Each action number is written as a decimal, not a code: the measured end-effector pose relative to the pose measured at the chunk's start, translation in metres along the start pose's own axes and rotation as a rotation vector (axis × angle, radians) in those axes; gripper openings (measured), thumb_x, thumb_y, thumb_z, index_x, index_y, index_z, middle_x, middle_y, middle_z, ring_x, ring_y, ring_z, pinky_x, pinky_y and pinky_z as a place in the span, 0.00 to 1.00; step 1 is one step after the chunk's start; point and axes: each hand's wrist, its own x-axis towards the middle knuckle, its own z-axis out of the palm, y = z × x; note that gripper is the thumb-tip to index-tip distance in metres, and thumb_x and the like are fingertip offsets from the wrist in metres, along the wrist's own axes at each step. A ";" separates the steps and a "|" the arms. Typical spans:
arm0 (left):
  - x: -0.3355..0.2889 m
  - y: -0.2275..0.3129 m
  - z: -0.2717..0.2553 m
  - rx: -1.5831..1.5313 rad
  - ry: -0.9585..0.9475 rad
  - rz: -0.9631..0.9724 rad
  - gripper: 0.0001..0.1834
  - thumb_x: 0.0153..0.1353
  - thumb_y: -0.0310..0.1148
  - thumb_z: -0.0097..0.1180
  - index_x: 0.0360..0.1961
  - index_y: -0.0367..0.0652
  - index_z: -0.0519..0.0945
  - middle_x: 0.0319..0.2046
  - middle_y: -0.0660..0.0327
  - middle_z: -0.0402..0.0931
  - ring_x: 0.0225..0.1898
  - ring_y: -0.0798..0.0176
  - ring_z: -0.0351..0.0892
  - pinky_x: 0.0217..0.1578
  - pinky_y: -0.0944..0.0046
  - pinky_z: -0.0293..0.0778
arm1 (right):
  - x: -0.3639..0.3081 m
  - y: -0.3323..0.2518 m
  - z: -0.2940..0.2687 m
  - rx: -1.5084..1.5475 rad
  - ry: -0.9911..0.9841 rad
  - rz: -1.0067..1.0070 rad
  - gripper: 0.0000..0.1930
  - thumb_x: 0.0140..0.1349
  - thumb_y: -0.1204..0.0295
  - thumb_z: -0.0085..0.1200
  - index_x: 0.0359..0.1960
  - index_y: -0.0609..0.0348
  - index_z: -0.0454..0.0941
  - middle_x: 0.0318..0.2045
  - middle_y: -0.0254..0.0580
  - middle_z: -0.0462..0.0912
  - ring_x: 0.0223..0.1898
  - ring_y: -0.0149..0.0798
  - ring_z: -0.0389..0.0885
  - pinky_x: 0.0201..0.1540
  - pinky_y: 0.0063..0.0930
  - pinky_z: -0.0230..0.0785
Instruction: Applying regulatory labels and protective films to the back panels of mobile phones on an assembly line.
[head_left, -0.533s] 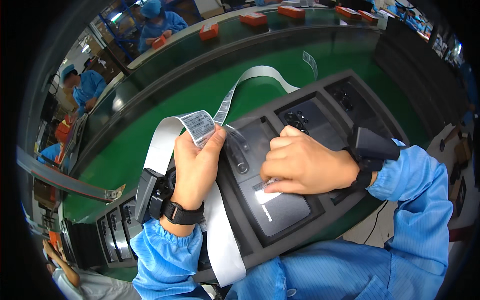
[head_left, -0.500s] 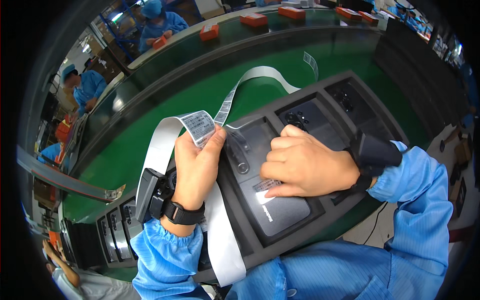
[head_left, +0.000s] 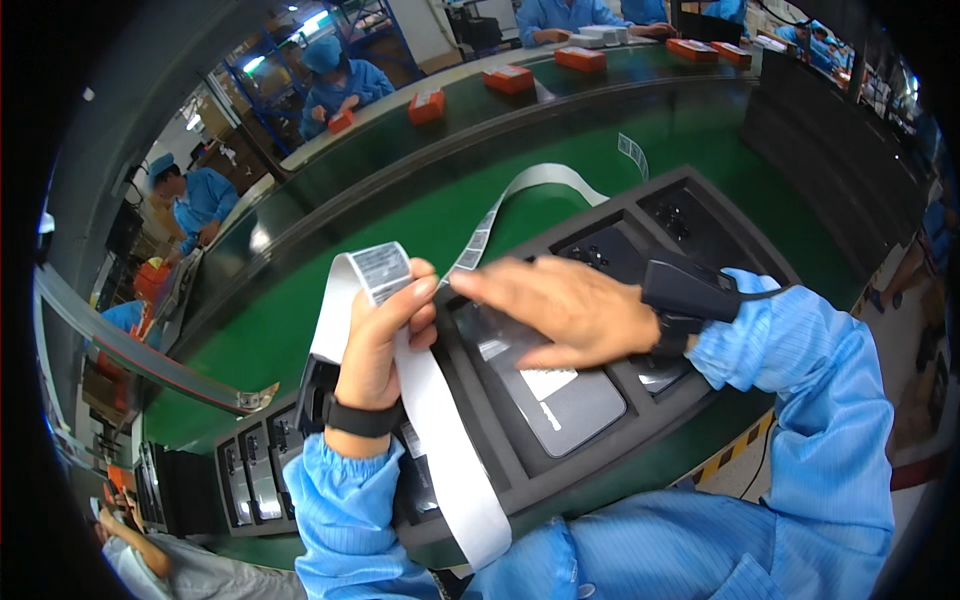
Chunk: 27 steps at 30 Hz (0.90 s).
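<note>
My left hand [head_left: 388, 335] pinches a long strip of printed labels [head_left: 382, 268] between thumb and fingers. The strip's white backing loops over the hand and hangs down across the dark foam tray [head_left: 660, 408] toward my lap. Its other stretch curls away over the green belt. My right hand [head_left: 575, 310], slightly blurred, hovers above the tray with fingers stretched toward the left hand, holding nothing visible. Under it lies a dark phone [head_left: 578, 420] in its compartment, with a white label [head_left: 546, 384] on its back, partly hidden by the hand.
Other compartments hold dark phones [head_left: 672, 222]. Another tray of phones [head_left: 262, 470] stands to the left. A green conveyor belt [head_left: 265, 330] runs behind. Orange boxes [head_left: 508, 78] line the far side, where people in blue work. A metal rail [head_left: 150, 358] juts in at left.
My right hand has lifted off the phone's label and swung left toward my left hand, its fingers straightening. My left hand still holds the strip. The view has shifted slightly.
</note>
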 end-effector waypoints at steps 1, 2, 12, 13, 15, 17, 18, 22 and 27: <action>-0.009 0.004 -0.007 -0.150 -0.043 -0.005 0.13 0.53 0.32 0.57 0.39 0.40 0.73 0.24 0.70 0.67 0.23 0.78 0.65 0.20 0.77 0.60 | 0.003 -0.012 -0.008 0.245 -0.117 -0.023 0.45 0.46 0.65 0.64 0.65 0.57 0.52 0.37 0.49 0.76 0.39 0.48 0.78 0.38 0.36 0.69; -0.013 0.001 -0.015 -0.223 -0.101 -0.009 0.19 0.51 0.30 0.54 0.45 0.37 0.71 0.31 0.63 0.68 0.26 0.74 0.67 0.21 0.77 0.63 | -0.003 -0.017 -0.011 0.293 -0.208 -0.055 0.39 0.47 0.66 0.64 0.61 0.58 0.58 0.35 0.49 0.77 0.38 0.48 0.78 0.38 0.37 0.70; -0.073 -0.010 -0.002 -0.066 -0.290 -0.053 0.25 0.54 0.23 0.48 0.55 0.27 0.65 0.49 0.49 0.73 0.48 0.58 0.75 0.51 0.61 0.70 | 0.024 -0.053 0.014 0.191 0.436 -0.083 0.20 0.48 0.69 0.62 0.43 0.62 0.76 0.41 0.44 0.74 0.42 0.47 0.72 0.44 0.37 0.67; -0.080 -0.010 -0.001 -0.013 -0.272 -0.066 0.25 0.55 0.22 0.48 0.56 0.29 0.65 0.48 0.52 0.73 0.48 0.61 0.74 0.51 0.63 0.69 | 0.026 -0.057 0.015 0.215 0.454 -0.089 0.20 0.48 0.69 0.62 0.44 0.61 0.76 0.42 0.44 0.74 0.43 0.47 0.71 0.45 0.37 0.66; -0.087 -0.011 0.007 -0.088 -0.254 -0.119 0.26 0.55 0.20 0.47 0.58 0.34 0.65 0.43 0.61 0.73 0.47 0.68 0.71 0.49 0.68 0.65 | 0.023 -0.058 0.021 0.254 0.370 -0.105 0.18 0.51 0.68 0.61 0.44 0.61 0.78 0.45 0.45 0.73 0.46 0.47 0.70 0.47 0.38 0.66; -0.095 -0.020 0.004 -0.128 -0.226 -0.055 0.28 0.56 0.20 0.49 0.60 0.35 0.62 0.46 0.61 0.71 0.49 0.69 0.69 0.50 0.68 0.64 | 0.026 -0.059 0.035 0.279 0.421 -0.092 0.14 0.48 0.69 0.62 0.38 0.60 0.78 0.40 0.42 0.73 0.43 0.45 0.70 0.45 0.37 0.66; -0.096 -0.020 -0.001 -0.124 -0.268 -0.097 0.27 0.61 0.27 0.48 0.61 0.33 0.59 0.49 0.57 0.70 0.52 0.65 0.69 0.53 0.65 0.64 | 0.028 -0.059 0.039 0.283 0.428 -0.096 0.14 0.48 0.69 0.62 0.38 0.60 0.78 0.40 0.42 0.73 0.43 0.45 0.70 0.45 0.37 0.66; -0.094 -0.015 0.014 -0.378 -0.085 -0.137 0.23 0.69 0.40 0.33 0.57 0.33 0.61 0.47 0.52 0.71 0.50 0.56 0.72 0.55 0.55 0.66 | 0.026 -0.062 0.038 0.176 0.446 -0.191 0.10 0.49 0.71 0.59 0.35 0.57 0.79 0.35 0.36 0.75 0.41 0.42 0.72 0.42 0.34 0.65; -0.091 -0.023 0.011 -0.482 -0.124 -0.142 0.21 0.69 0.39 0.35 0.55 0.34 0.63 0.49 0.53 0.70 0.53 0.57 0.70 0.57 0.56 0.65 | 0.022 -0.063 0.045 -0.120 0.556 -0.345 0.14 0.40 0.74 0.58 0.34 0.57 0.81 0.32 0.33 0.77 0.35 0.39 0.74 0.35 0.31 0.62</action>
